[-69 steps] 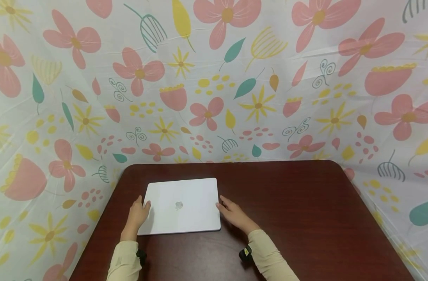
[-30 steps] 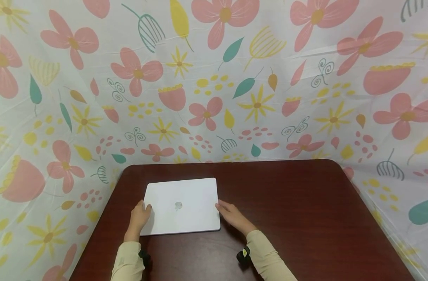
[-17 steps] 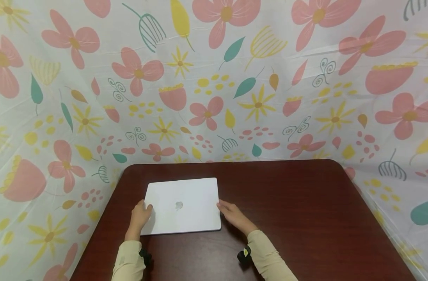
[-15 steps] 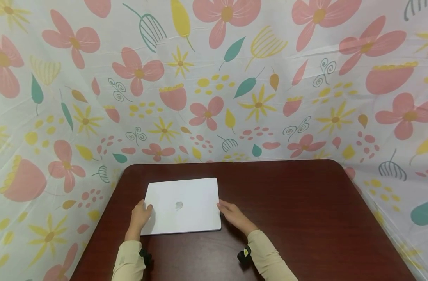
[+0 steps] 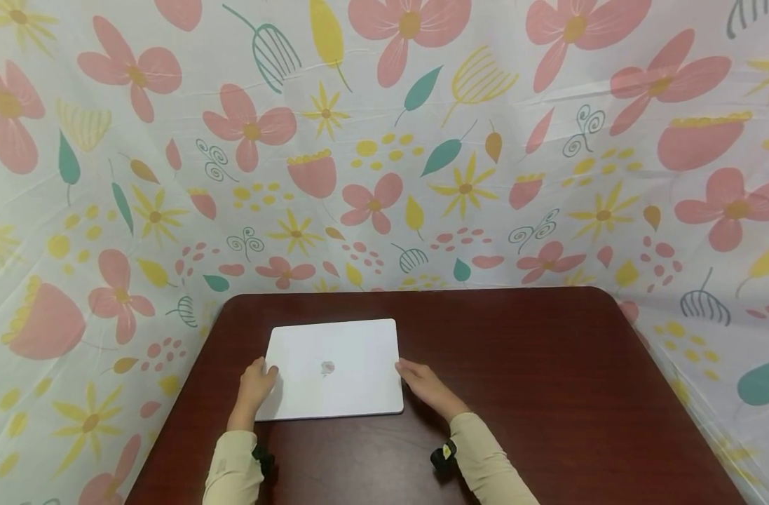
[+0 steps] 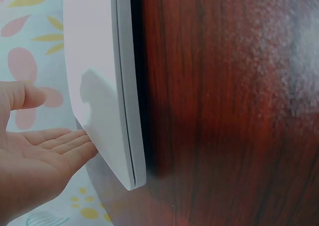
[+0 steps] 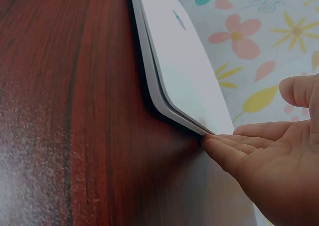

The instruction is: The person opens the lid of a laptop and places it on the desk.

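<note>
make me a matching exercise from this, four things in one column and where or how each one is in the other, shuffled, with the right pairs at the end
Column one
1. closed silver-white rectangular laptop
2. dark red-brown wood-grain table
3. white floral-print cloth
4. person's bare right hand

Column two
A. behind the table's far edge
B. touching the laptop's right edge
C. beneath the laptop
D. with its grey logo facing up

Right pairs: 1-D, 2-C, 3-A, 4-B
</note>
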### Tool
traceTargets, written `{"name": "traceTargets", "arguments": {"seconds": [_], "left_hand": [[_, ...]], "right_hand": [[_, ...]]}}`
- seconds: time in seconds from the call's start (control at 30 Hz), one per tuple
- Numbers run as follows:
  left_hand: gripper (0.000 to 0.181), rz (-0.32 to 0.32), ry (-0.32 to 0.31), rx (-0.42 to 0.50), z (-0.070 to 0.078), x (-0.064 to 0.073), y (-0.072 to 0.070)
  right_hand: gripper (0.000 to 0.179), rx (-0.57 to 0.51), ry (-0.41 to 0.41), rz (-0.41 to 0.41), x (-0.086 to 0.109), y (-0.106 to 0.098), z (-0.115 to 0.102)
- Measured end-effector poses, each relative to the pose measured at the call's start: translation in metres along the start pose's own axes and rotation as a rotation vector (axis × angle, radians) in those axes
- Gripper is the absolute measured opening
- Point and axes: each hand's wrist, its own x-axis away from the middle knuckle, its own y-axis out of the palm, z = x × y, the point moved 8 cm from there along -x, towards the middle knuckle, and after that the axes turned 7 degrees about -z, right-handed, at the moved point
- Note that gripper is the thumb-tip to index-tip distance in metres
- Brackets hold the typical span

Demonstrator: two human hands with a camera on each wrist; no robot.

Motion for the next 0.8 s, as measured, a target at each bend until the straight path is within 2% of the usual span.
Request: {"name": "traceTargets", "arguments": {"seconds": [0.37,0.8], "left_hand": [[0.057,-0.017,-0.004,0.008,0.002,-0.001,0.006],[0.053,-0.018,0.033,0.011,0.014,0.001,0.013]], "right_hand": [[0.059,-0.056,0.011,0.000,0.006,-0.008,0.004],[0.051,-0.107,0.029,0.086,0.013,-0.022,0.006]]}}
